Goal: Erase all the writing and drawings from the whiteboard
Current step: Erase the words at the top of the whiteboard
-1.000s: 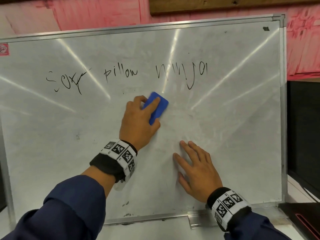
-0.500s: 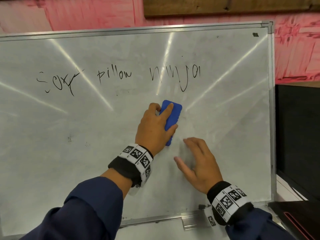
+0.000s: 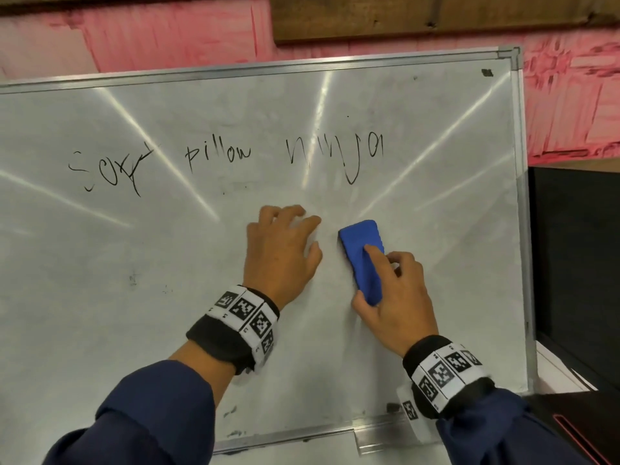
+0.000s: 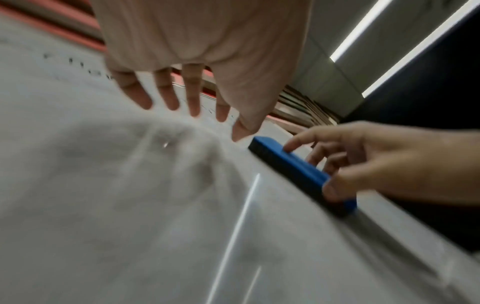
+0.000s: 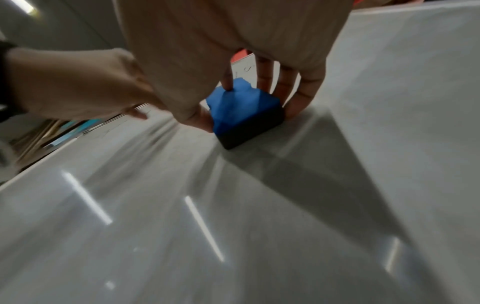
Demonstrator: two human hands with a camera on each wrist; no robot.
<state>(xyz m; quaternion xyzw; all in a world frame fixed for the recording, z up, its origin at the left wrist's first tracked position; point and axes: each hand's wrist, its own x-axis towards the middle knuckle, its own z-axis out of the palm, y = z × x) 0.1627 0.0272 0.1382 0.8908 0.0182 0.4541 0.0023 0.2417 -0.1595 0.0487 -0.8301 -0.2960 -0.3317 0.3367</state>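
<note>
The whiteboard [image 3: 436, 196] carries one line of black writing [image 3: 218, 156], reading roughly "soft pillow ninja", across its upper half. A blue eraser [image 3: 360, 253] with a black felt base lies flat against the board just right of centre. My right hand [image 3: 392, 290] grips the eraser [image 5: 241, 102], thumb on its left edge and fingers over its top and right edge. My left hand [image 3: 281, 250] is beside it to the left, fingers spread and holding nothing. In the left wrist view the left hand's fingertips [image 4: 192, 107] hover just off the board, the eraser [image 4: 293, 166] to their right.
The board's aluminium frame [image 3: 521, 229] runs along the right side, with a marker ledge [image 3: 372, 434] at the bottom. A black cabinet [image 3: 577, 263] stands right of the board. A pink wall [image 3: 134, 38] and a wooden plank [image 3: 436, 15] are above. Small ink smudges [image 3: 134, 280] dot the lower left.
The eraser has passed from my left hand to my right hand. My left hand let go and moved left of it; my right hand rose off the board and took hold.
</note>
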